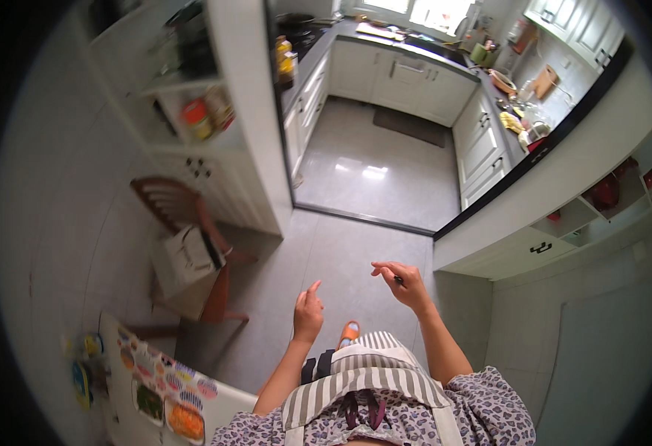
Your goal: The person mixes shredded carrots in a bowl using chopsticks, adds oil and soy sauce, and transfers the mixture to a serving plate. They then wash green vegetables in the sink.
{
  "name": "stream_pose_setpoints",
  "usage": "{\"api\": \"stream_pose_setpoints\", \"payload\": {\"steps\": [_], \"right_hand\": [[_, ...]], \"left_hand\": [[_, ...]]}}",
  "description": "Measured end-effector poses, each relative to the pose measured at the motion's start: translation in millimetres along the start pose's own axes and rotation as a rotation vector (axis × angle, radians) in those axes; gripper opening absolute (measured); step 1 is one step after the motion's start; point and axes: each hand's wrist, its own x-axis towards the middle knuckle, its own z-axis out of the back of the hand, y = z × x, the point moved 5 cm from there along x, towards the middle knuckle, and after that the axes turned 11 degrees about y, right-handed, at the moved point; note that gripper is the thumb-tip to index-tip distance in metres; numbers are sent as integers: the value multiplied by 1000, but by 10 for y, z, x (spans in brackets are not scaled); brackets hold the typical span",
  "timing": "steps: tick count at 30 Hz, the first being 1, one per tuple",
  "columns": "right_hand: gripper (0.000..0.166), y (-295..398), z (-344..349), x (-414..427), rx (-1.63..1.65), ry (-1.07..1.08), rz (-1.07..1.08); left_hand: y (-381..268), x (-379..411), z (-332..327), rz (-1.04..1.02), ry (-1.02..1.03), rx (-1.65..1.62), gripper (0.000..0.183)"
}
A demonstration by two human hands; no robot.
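Observation:
My left hand (308,315) is held out over the tiled floor with its fingers loosely curled and partly spread, and nothing shows in it. My right hand (402,283) is a little farther forward, its fingers bent around a small dark object (398,280). Most of that object is hidden in the grip, so what it is cannot be told. Below both hands are a striped apron (359,379) and one orange slipper (350,333) on the grey floor (353,251).
A dark door track (365,219) crosses the floor before a kitchen with white cabinets (404,78). On the left, a wooden chair (214,223) bears a white box or bag (189,253). Containers of green (148,400) and orange food (185,422) stand on a white table (231,398).

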Motion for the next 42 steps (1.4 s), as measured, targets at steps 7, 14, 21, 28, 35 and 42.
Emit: {"api": "stream_pose_setpoints", "payload": {"steps": [7, 14, 21, 28, 35, 42], "right_hand": [[29, -680, 1676, 696, 78, -532, 152], [28, -1954, 2508, 1525, -128, -776, -187], [41, -2974, 3521, 2048, 137, -1015, -452], [38, -3606, 4534, 2616, 129, -1360, -465], [42, -5087, 6057, 2954, 490, -1687, -330], [38, -6459, 7546, 3964, 1014, -1681, 52]], "left_hand": [[-879, 1909, -721, -253, 143, 29, 61], [-251, 3588, -1025, -181, 205, 66, 46], [-174, 6014, -1319, -229, 255, 56, 40], [-1266, 8079, -2209, -439, 407, -11, 41], [-1561, 9261, -3692, -494, 509, -58, 39], [-1719, 10806, -4316, -249, 563, -86, 35]]}}
